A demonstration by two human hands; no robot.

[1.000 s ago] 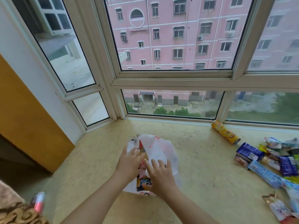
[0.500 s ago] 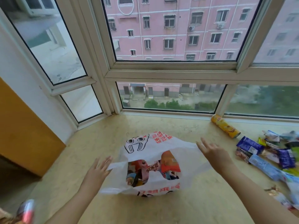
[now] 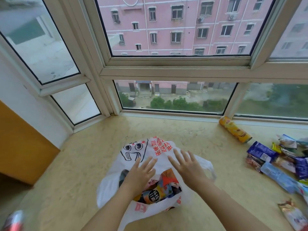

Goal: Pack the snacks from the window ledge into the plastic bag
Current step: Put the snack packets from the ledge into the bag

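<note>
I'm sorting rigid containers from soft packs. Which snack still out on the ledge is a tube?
The yellow chip canister, lying on its side nearest the window. It is a rigid cylinder; the other loose snacks to its right are flat, crinkled wrappers.

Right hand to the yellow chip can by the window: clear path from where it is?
Probably yes. The right hand is open over the plastic bag, holding nothing, and bare ledge lies between it and the yellow chip can. The snack pile sits off to the side.

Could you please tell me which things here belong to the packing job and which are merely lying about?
Job: plastic bag, yellow crisp tube, snack packets, left hand, right hand.
Lying about: red can, orange cabinet.
</note>
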